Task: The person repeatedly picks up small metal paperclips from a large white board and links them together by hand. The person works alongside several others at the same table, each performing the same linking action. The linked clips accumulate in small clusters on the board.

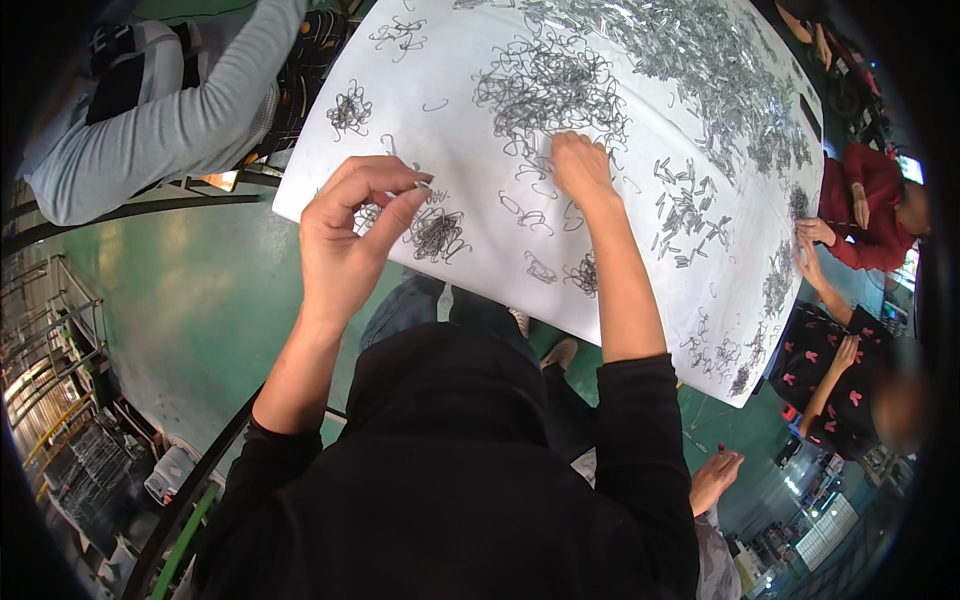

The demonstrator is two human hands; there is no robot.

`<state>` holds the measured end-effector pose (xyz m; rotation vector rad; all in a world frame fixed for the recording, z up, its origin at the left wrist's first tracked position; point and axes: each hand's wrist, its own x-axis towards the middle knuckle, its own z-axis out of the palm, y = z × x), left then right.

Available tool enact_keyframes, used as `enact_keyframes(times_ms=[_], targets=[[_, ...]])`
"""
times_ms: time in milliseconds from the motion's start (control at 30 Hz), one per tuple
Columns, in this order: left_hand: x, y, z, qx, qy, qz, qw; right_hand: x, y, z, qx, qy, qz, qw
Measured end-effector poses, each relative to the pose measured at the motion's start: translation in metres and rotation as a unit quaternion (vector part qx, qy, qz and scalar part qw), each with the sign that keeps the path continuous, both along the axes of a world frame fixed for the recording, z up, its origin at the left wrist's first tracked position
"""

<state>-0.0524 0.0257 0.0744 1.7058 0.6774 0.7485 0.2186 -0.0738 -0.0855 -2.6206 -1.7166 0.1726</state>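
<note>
The left hand (352, 218) pinches — the right hand (581, 168) curls, farther forward.

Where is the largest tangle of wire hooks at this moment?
In the head view, the tangle of wire hooks lies upper-centre on the white tabletop, the right hand at its near edge and the metal heap mostly to its right.

Glossy green floor (190, 300) underfoot; metal-tube rack (62, 325) far left; co-worker in grey long sleeves (165, 140), second person in dark red (880, 245).

Green floor (190, 310) and heaped metal hooks (550, 88) suggest a workshop.
</note>
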Motion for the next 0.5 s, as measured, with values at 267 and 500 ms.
enact_keyframes(times_ms=[267, 500], targets=[[0.006, -0.016, -0.007, -0.027, 0.000, -0.054, 0.998, -0.034, -0.031, -0.008, 0.311, 0.284, -0.280, 0.863], [0.027, -0.031, -0.009, -0.037, 0.000, -0.152, 0.988, -0.088, -0.066, 0.081, 0.417, 0.577, -0.362, 0.601]])
